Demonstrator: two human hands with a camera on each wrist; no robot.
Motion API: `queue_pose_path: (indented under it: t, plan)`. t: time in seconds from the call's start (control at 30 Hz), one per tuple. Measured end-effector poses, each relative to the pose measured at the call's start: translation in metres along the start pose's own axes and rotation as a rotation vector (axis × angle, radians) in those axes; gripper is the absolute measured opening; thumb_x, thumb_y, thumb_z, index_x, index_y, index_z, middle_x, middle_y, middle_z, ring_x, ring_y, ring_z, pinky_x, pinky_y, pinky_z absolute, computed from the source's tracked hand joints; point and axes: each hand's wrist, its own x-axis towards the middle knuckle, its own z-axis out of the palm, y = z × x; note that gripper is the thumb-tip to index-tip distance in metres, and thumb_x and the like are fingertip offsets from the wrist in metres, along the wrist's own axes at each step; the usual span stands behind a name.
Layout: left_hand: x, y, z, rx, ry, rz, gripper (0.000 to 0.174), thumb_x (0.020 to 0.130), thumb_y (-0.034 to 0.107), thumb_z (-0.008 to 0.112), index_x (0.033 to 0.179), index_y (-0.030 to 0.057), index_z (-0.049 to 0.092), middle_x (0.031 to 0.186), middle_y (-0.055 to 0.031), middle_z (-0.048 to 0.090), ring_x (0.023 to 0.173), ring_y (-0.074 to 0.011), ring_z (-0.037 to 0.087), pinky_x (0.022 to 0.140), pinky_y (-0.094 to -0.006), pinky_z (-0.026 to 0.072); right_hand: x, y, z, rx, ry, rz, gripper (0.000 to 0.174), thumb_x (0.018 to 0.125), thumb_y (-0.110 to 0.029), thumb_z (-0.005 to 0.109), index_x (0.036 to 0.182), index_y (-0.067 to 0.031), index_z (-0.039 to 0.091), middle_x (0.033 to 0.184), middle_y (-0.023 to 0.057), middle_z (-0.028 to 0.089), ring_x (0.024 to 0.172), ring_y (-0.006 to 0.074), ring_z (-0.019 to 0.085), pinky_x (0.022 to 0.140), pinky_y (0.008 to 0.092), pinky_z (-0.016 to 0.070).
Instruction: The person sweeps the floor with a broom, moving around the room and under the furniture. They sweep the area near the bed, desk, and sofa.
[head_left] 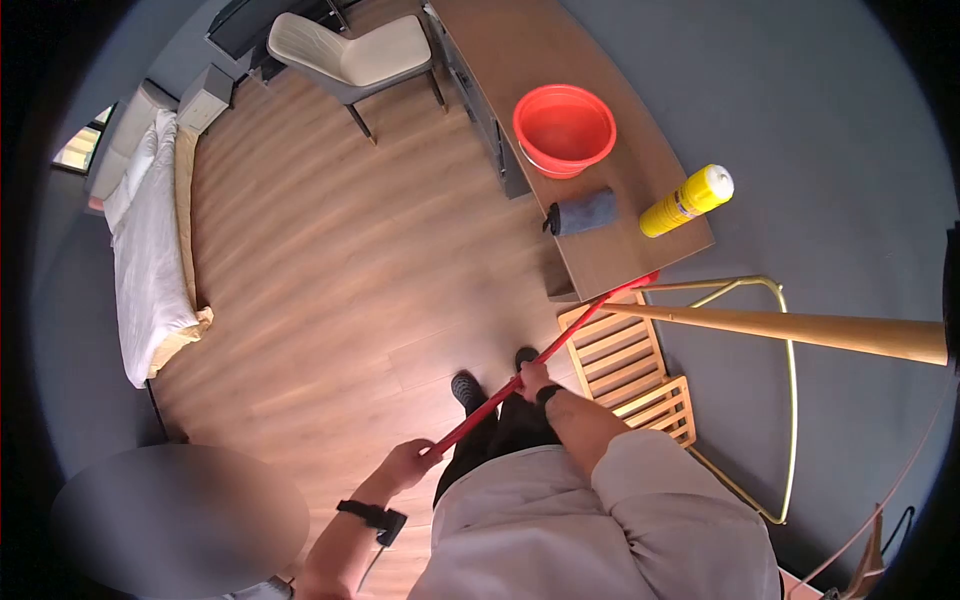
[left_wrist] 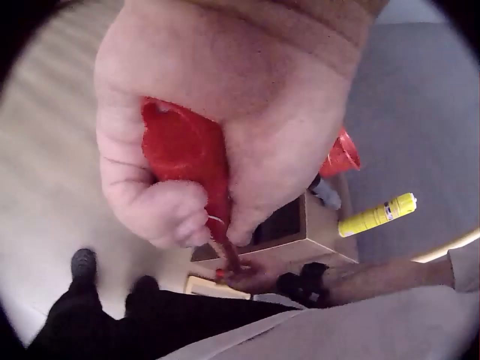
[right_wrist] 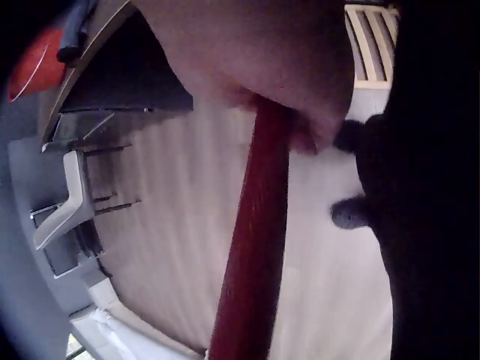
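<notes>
A long red pole [head_left: 472,421] runs slantwise in front of the person's body. Around its near end curls the left hand [head_left: 408,465]; in the left wrist view, the flattened red end cap [left_wrist: 180,142] with a small hole shows between fingers and palm. Further along, the right hand [head_left: 534,380] grips the shaft, seen also as a dark red length [right_wrist: 255,225] in the right wrist view. The pole's far end reaches the desk's [head_left: 625,262] near corner beside a slatted wooden rack [head_left: 615,355]; what is fixed there is hidden.
On the desk stand a red bucket [head_left: 565,130] and a yellow spray can [head_left: 686,201], with a rolled grey-blue cloth [head_left: 583,213] between. A gold metal frame [head_left: 793,400] leans by the right wall. A chair [head_left: 350,60] and a bed [head_left: 150,260] are farther off.
</notes>
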Motion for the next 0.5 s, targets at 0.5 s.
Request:
queue_pose_path:
  t: [0.5]
  plan:
    - [-0.043,0.067,0.019,-0.335,-0.268,-0.120,0.027,0.087,0.022,0.043,0.108,0.0048,0.045,0.059,-0.0028,0.046,0.046,-0.0124,0.045,0.042,-0.0255,0.0382,-0.006,0.012,0.034,-1.405,-0.404,-0.460,0.021,0.074,-0.031,0.055,0.078,-0.0115,0.060,0.072,0.0081,0.058,0.066,0.0269,0.057,0.058,0.0513,0.0429]
